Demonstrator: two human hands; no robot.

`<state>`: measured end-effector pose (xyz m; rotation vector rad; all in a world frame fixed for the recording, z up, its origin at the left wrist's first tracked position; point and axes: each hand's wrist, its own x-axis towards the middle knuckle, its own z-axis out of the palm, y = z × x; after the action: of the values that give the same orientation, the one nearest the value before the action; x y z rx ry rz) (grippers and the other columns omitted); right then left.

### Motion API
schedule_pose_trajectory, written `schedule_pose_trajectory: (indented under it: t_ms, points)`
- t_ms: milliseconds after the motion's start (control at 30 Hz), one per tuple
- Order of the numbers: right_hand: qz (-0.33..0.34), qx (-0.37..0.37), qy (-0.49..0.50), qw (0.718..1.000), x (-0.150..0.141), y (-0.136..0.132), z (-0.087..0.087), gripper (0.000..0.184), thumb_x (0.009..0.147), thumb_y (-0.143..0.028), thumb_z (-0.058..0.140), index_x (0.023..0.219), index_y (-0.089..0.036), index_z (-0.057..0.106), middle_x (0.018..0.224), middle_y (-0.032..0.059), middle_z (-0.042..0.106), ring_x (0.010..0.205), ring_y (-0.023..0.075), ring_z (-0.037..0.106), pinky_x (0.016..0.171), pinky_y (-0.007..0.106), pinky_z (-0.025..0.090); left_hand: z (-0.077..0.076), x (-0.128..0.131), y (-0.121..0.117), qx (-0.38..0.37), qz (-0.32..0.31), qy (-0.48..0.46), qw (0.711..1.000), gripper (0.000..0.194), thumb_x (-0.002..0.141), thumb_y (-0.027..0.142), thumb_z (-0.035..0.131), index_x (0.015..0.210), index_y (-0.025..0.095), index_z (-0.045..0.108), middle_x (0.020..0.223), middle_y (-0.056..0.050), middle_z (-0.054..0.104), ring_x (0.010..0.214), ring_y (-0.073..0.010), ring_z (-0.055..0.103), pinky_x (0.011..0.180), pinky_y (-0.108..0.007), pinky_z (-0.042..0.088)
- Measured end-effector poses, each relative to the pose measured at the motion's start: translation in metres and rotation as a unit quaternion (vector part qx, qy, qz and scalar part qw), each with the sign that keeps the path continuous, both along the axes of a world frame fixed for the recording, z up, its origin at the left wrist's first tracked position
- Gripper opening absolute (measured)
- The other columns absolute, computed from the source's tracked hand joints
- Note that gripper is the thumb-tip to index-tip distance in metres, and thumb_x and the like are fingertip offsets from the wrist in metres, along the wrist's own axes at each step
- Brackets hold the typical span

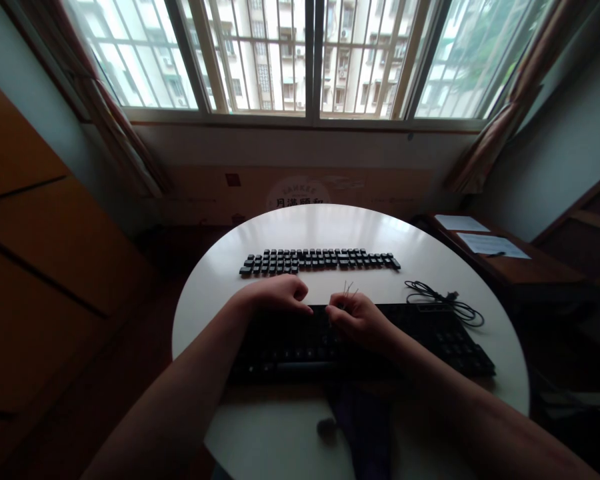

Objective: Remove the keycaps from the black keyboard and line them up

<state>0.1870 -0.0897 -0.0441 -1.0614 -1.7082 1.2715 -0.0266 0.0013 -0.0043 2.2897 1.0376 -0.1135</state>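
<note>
A black keyboard (290, 367) lies across the near half of a round white table (205, 287). Some keys are still on it, along its lower rows and at the right end. My left hand (275, 293) is curled at the keyboard's upper edge, thumb pointing right and resting on it. My right hand (357, 317) is closed over the keyboard's middle, with the thin wires of a wire keycap puller (349, 289) sticking up out of the fist. Its lower end is hidden. Beyond both hands, removed black keycaps (325, 259) stand in rows.
A coiled black cable (445, 300) lies right of the keyboard, near the table's edge. In front are a small dark blurred object (326, 428) and dark purple cloth (367, 427). Papers (493, 245) and a pen lie on a brown side table. Behind are a printed carton and a barred window.
</note>
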Motion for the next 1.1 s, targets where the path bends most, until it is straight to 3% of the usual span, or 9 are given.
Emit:
schedule_pose_trajectory:
  t_ms: [367, 600, 800, 867, 1000, 1100]
  points:
    - [0.043, 0.148, -0.078, 0.985, -0.004, -0.01, 0.007, 0.025, 0.083, -0.023, 0.055, 0.06, -0.017, 0.051, 0.05, -0.0074, 0.034, 0.047, 0.0061, 0.026, 0.044, 0.018, 0.026, 0.004, 0.001, -0.002, 0.0, 0.0, 0.011, 1.0, 0.041, 0.071, 0.05, 0.068, 0.061, 0.02, 0.042, 0.056, 0.006, 0.036, 0.055, -0.0115, 0.034, 0.049, -0.027, 0.022]
    - [0.044, 0.297, -0.131, 0.945, -0.011, -0.015, -0.002, 0.03, 0.079, -0.022, 0.06, 0.053, -0.018, 0.046, 0.049, -0.0077, 0.031, 0.048, 0.0067, 0.024, 0.047, 0.02, 0.026, 0.005, 0.002, -0.001, -0.009, 0.001, 0.005, 1.0, 0.043, 0.07, 0.051, 0.068, 0.061, 0.02, 0.04, 0.055, 0.006, 0.034, 0.055, -0.0114, 0.033, 0.049, -0.027, 0.022]
    - [-0.019, 0.221, -0.07, 0.972, -0.01, -0.016, -0.004, 0.031, 0.084, -0.027, 0.055, 0.056, -0.018, 0.045, 0.05, -0.0064, 0.036, 0.047, 0.0066, 0.028, 0.045, 0.019, 0.028, 0.001, 0.002, -0.001, 0.001, 0.01, 0.007, 1.0, 0.042, 0.069, 0.051, 0.069, 0.061, 0.02, 0.041, 0.055, 0.006, 0.035, 0.055, -0.0117, 0.032, 0.05, -0.028, 0.021]
    - [-0.043, 0.211, -0.049, 0.975, -0.01, -0.016, -0.003, 0.032, 0.084, -0.028, 0.055, 0.056, -0.018, 0.045, 0.049, -0.0063, 0.037, 0.046, 0.0066, 0.03, 0.045, 0.019, 0.03, 0.002, 0.002, -0.002, 0.006, 0.01, 0.01, 1.0, 0.041, 0.069, 0.05, 0.069, 0.062, 0.02, 0.041, 0.056, 0.006, 0.035, 0.055, -0.0118, 0.033, 0.05, -0.028, 0.021]
    - [-0.17, 0.13, 0.047, 0.976, -0.01, -0.014, 0.0, 0.032, 0.089, -0.034, 0.052, 0.06, -0.02, 0.047, 0.045, -0.0057, 0.042, 0.041, 0.0078, 0.037, 0.041, 0.019, 0.032, 0.002, 0.003, -0.002, 0.009, 0.002, 0.015, 1.0, 0.04, 0.071, 0.048, 0.068, 0.062, 0.02, 0.041, 0.057, 0.006, 0.036, 0.055, -0.0117, 0.034, 0.05, -0.028, 0.022]
    - [-0.181, 0.088, 0.08, 0.976, -0.01, -0.013, 0.003, 0.031, 0.088, -0.037, 0.053, 0.062, -0.019, 0.05, 0.044, -0.0055, 0.045, 0.039, 0.0082, 0.04, 0.039, 0.019, 0.032, 0.0, 0.002, -0.001, 0.009, -0.002, 0.016, 1.0, 0.038, 0.071, 0.047, 0.068, 0.062, 0.02, 0.043, 0.057, 0.005, 0.038, 0.055, -0.0121, 0.035, 0.05, -0.028, 0.022]
